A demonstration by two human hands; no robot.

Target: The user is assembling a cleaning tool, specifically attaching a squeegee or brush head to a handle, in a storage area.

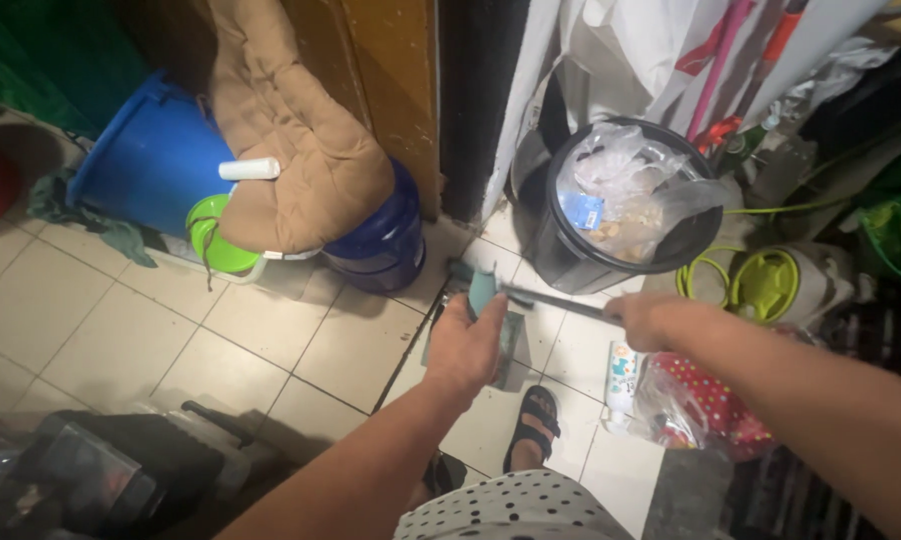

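Observation:
My left hand (468,348) grips the teal handle of a grey dustpan (512,338), held low over the tiled floor. My right hand (643,318) is closed around a thin dark stick (556,301), likely a small broom's handle, whose teal end (461,270) points left near the dustpan's handle. Just beyond both hands stands a black trash bin (581,262) lined with a clear plastic bag holding wrappers and scraps. My sandalled foot (537,420) shows below the dustpan.
A blue bucket (156,150), a green lid (216,240), a tan padded cloth (301,150) and a dark blue water jug (381,240) crowd the back left. A wooden door edge (391,90) stands behind. Yellow-green containers (766,285) and a red dotted bag (706,410) sit right. Dark bags (101,470) lie bottom left.

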